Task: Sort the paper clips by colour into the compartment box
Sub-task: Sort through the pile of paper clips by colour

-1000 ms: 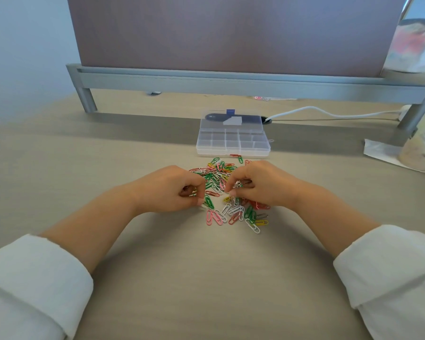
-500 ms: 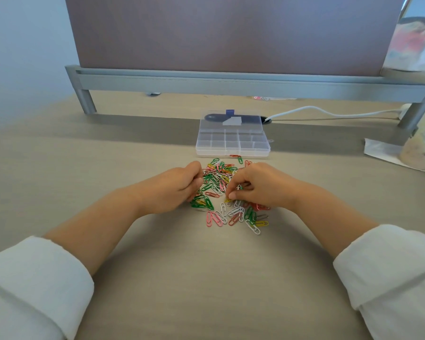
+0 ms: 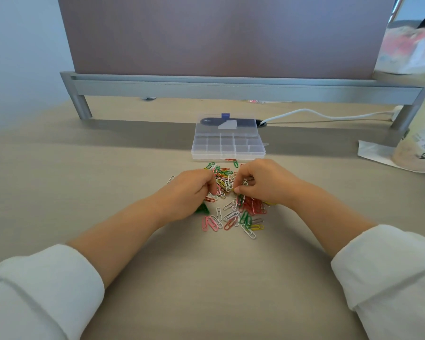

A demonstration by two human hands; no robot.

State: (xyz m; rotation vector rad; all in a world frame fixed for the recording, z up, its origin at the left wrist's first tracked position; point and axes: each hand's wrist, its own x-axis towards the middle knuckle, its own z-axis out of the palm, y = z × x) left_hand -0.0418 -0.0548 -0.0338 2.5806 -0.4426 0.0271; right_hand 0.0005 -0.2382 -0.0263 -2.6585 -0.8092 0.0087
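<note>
Because the paper clips lie tangled on the counter before the empty compartment box, my left hand curls around green ones while my right hand pinches one loose.

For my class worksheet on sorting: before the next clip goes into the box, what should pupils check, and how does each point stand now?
1. Compartment box lid open: ok, lid tilted back.
2. Compartments free to receive clips: ok, they look bare.
3. Box within reach, just beyond the clip pile: ok.
4. Clips pre-grouped by colour: not ok, mostly mixed.
5. Right hand grip on a single clip: cannot tell.
6. Left hand holding one colour only: cannot tell, fingers curled.
</note>
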